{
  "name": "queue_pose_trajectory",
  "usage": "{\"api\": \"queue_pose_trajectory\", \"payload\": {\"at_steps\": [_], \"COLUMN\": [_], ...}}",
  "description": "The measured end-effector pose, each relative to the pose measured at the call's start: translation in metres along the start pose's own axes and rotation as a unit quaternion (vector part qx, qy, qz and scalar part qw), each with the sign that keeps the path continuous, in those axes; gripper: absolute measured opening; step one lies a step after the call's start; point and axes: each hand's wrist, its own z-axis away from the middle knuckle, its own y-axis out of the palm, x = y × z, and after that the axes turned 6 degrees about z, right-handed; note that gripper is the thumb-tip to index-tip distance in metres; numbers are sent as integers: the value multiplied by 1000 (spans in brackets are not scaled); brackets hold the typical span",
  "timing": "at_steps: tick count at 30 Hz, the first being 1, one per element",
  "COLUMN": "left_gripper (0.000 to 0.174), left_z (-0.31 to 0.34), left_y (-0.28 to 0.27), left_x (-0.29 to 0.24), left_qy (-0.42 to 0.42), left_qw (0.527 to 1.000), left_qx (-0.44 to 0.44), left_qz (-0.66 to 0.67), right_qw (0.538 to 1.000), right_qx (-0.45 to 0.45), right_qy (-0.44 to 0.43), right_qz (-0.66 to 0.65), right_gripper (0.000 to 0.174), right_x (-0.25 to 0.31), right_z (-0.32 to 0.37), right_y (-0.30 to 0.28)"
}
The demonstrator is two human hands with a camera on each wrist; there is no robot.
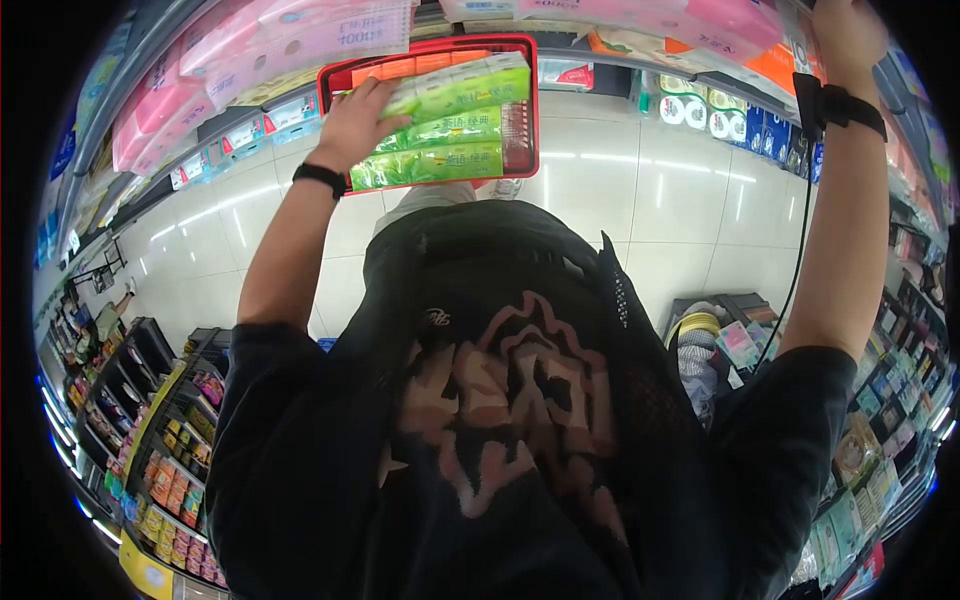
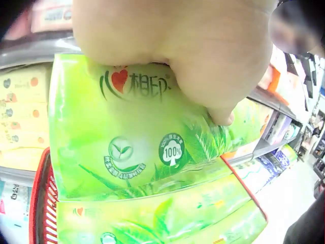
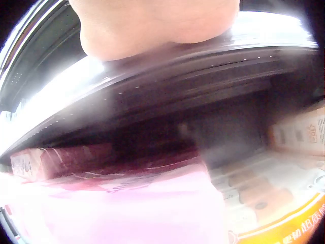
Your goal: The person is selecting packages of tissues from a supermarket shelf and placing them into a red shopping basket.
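Observation:
My left hand grips the near end of a green tissue pack at the red basket. That pack lies tilted against more green packs below it. In the left wrist view the hand covers the upper edge of the green pack, the thumb pressed on its printed face. My right hand is raised at the shelf on the far right. The right wrist view shows only part of the hand by a shelf edge, above a pink pack; its fingers are hidden.
An orange pack lies in the basket behind the green ones. Shelves with pink packs run along the front. Toilet rolls stand low on the right. A black cable hangs from the right wrist. Pale floor tiles lie below.

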Motion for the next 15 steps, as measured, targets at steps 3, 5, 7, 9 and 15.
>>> {"api": "queue_pose_trajectory", "payload": {"at_steps": [3,5,7,9,15], "left_gripper": [64,58,56,54,53], "left_z": [-29,-54,-71,-91,-111], "left_y": [9,24,23,33,66], "left_x": [35,64,69,85,107], "left_qy": [28,28,12,-34,-37], "left_qw": [998,999,999,999,982], "left_qx": [2,-8,-2,15,25], "left_qz": [-57,-41,-40,-22,-183], "right_qw": [1000,999,998,997,982], "right_qx": [6,25,37,47,87], "right_qy": [7,16,25,34,83], "right_qz": [-15,-31,-38,-46,-149], "right_gripper": [38,40,40,40,37], "right_x": [0,1,3,7,16], "right_z": [2,1,0,1,13], "right_y": [1,-2,-5,-7,-26]}}
